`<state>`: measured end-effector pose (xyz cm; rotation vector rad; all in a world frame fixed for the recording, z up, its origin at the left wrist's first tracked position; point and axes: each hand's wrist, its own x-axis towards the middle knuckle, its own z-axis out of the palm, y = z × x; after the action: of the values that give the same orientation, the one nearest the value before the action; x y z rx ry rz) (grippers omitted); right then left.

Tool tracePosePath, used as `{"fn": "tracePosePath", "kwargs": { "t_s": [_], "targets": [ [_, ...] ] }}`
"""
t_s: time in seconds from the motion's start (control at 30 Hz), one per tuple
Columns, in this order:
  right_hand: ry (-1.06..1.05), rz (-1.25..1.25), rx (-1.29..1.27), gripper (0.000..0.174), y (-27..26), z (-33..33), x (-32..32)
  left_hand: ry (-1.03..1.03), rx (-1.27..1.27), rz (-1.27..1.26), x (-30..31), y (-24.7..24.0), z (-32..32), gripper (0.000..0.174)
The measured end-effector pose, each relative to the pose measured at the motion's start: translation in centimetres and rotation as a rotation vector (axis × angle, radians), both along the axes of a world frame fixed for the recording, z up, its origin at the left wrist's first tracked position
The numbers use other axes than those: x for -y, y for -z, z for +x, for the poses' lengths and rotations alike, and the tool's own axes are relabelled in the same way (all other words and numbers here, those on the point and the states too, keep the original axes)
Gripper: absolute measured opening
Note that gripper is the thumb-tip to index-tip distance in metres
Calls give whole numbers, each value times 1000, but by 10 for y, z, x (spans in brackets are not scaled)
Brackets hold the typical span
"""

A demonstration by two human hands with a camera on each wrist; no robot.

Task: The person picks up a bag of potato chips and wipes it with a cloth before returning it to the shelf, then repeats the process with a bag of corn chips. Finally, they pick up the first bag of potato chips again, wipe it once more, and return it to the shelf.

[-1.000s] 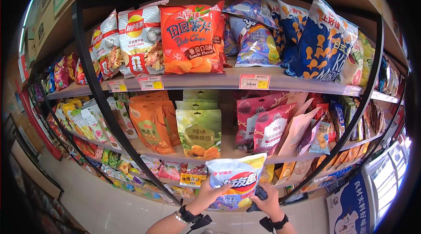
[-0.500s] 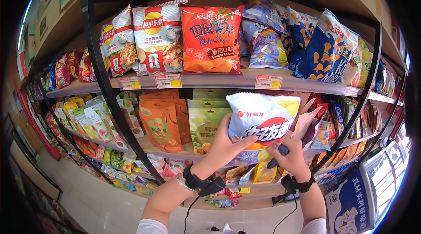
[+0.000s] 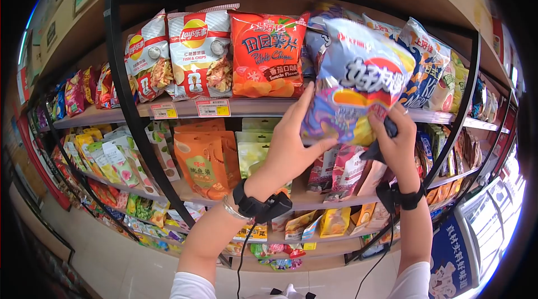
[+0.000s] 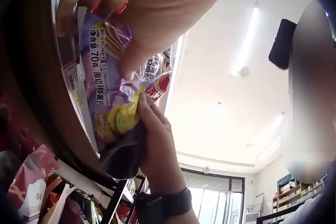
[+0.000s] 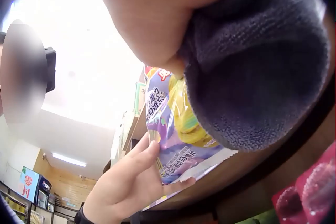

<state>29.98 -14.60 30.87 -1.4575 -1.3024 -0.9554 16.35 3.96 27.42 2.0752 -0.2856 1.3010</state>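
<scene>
A lilac and white bag of potato chips point(image 3: 358, 80), tilted, is held up in front of the upper shelf, overlapping the bags behind it. My left hand point(image 3: 288, 147) grips its lower left side, thumb at the front and the other fingers partly hidden behind. At the lower right my right hand point(image 3: 398, 139) pinches the bag, thumb on its front. A dark grey cloth point(image 5: 257, 77) is bunched in the right hand too, seen large in the right wrist view. The left wrist view shows printed text on the bag point(image 4: 100, 77) close to the shelf edge.
Left of the held bag stand a red chip bag point(image 3: 268, 55) and white Lay's bags point(image 3: 199, 52). Blue bags point(image 3: 423, 66) are to its right. Below are orange pouches point(image 3: 199, 159) and pink pouches point(image 3: 347, 173). A black shelf post point(image 3: 126, 75) rises at the left.
Both hands have raised the chip bag from in front of the lower shelves to the upper shelf, moving it rightward and tilting it. My forearms reach further forward.
</scene>
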Motion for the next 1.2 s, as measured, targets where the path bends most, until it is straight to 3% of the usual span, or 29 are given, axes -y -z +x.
{"fn": "tracePosePath", "kwargs": {
  "t_s": [0.03, 0.13, 0.43, 0.63, 1.03, 1.13, 1.2],
  "targets": [
    [-10, 48, 6, 16, -7, 3, -5, -34, 55, 15, 3, -7, 1, 91],
    [112, 52, 97, 24, -24, 17, -10, -250, 142, 229, 5, -27, 7, 85],
    [280, 56, 109, 28, -64, 19, -29, -283, 181, 181, 2, -62, 37, 82],
    [383, 77, 112, 30, -68, 31, -42, -368, 216, 248, 9, -60, 52, 78],
    [622, 96, 212, 20, -66, 53, -65, -444, 172, 288, -2, -58, 74, 49],
    [634, 91, 236, 16, -65, 57, -73, -430, 270, 383, -5, -60, 69, 39],
    [648, 81, 229, 15, -68, 54, -76, -544, 482, 576, -1, -67, 45, 36]
  ]
}}
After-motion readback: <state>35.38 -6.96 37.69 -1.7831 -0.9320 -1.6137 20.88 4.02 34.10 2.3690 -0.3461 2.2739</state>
